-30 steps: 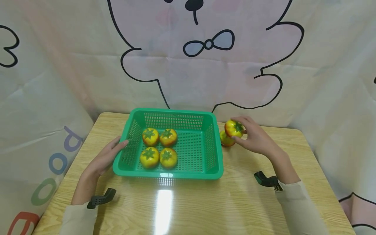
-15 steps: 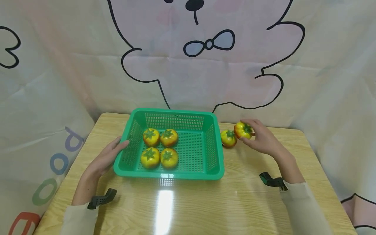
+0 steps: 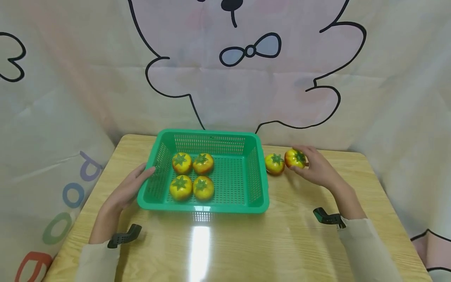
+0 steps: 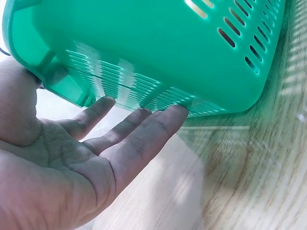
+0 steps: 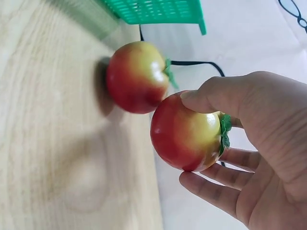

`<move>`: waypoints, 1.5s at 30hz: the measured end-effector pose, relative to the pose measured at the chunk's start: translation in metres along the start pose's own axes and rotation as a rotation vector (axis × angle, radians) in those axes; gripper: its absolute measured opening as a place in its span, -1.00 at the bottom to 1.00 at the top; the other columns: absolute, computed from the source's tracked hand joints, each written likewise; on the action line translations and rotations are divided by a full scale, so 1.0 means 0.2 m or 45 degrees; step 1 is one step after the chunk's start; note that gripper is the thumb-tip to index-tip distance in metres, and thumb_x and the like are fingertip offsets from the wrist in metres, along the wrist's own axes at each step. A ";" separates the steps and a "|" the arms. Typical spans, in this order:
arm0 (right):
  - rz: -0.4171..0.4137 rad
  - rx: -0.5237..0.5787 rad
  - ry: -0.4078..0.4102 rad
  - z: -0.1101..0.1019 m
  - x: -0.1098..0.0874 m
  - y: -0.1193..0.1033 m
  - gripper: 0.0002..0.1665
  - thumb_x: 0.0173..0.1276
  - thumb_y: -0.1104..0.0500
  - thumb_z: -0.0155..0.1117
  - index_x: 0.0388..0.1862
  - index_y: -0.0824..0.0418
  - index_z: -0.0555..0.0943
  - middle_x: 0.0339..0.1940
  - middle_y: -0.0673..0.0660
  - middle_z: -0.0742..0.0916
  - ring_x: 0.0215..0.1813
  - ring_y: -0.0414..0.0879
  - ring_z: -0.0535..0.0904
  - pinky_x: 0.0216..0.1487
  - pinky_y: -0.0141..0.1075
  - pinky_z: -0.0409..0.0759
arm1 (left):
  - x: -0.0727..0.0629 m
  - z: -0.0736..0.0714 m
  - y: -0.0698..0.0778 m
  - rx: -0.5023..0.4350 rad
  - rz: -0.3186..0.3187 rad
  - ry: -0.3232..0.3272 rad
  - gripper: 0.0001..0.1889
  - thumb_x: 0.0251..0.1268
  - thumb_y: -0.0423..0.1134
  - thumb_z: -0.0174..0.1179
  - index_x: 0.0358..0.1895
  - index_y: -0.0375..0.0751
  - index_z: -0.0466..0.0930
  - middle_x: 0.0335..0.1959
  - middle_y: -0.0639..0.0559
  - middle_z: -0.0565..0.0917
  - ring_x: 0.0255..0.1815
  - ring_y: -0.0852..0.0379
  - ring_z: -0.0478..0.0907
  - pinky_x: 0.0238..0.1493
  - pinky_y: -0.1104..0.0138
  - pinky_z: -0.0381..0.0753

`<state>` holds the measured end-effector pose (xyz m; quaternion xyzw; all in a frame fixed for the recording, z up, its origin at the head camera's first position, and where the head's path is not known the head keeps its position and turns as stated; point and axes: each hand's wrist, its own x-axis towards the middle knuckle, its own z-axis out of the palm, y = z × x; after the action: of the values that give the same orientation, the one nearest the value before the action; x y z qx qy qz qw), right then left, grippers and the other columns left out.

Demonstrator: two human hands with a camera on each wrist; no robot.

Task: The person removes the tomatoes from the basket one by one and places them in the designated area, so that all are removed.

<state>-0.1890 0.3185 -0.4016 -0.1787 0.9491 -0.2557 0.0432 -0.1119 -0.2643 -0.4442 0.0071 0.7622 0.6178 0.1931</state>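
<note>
Right of centre in the head view, the right hand (image 3: 315, 167) grips a red-and-yellow tomato (image 3: 293, 158) just beside a second tomato (image 3: 274, 164). Left of centre, the left hand (image 3: 126, 187) grips the side of a green plastic basket (image 3: 232, 207), where four tomatoes (image 3: 181, 188) lie.

1. A purple letter "d" (image 3: 91, 159) stands on the pale cloth (image 3: 35, 117) left of the table, turned sideways.
2. Next down the same row on that cloth comes a blue "o" (image 3: 73, 184).
3. Below it stands a green "o" (image 3: 57, 215).
4. Lowest is a red character (image 3: 36, 255), partly cut off at the bottom edge and not surely readable.
</note>
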 end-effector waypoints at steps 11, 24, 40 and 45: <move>0.092 0.012 -0.043 0.07 -0.01 0.06 -0.18 0.44 0.18 0.45 0.57 0.39 0.35 0.44 0.57 0.47 0.43 0.49 0.42 0.39 0.42 0.46 | 0.00 -0.01 0.01 -0.015 0.008 -0.012 -0.21 0.76 0.15 -0.15 0.73 -0.25 -0.16 0.43 -0.58 0.41 0.08 0.04 0.78 0.04 0.13 0.83; 0.136 0.006 -0.084 0.12 0.00 0.10 -0.18 0.47 0.13 0.42 0.56 0.43 0.34 0.46 0.57 0.48 0.46 0.50 0.40 0.48 0.43 0.37 | 0.01 0.00 0.00 0.002 0.016 -0.011 -0.21 0.76 0.15 -0.14 0.73 -0.26 -0.17 0.45 -0.58 0.40 0.13 -0.05 0.76 0.06 0.12 0.83; 0.160 -0.026 -0.098 0.13 0.01 0.08 -0.16 0.51 0.07 0.38 0.58 0.45 0.31 0.45 0.61 0.46 0.45 0.51 0.40 0.48 0.43 0.38 | 0.01 0.00 0.00 -0.011 -0.010 -0.006 -0.20 0.76 0.16 -0.15 0.72 -0.28 -0.17 0.44 -0.60 0.39 0.11 -0.01 0.76 0.04 0.12 0.83; 0.159 -0.049 -0.102 0.12 0.01 0.07 -0.09 0.52 0.04 0.38 0.64 0.41 0.22 0.45 0.62 0.46 0.43 0.51 0.44 0.45 0.44 0.40 | 0.01 0.00 0.00 -0.007 -0.001 -0.007 -0.21 0.76 0.15 -0.15 0.72 -0.29 -0.16 0.44 -0.60 0.39 0.11 0.01 0.75 0.04 0.13 0.82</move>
<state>-0.1912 0.3181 -0.4305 -0.1299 0.9607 -0.2268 0.0934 -0.1141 -0.2642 -0.4446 0.0081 0.7600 0.6197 0.1955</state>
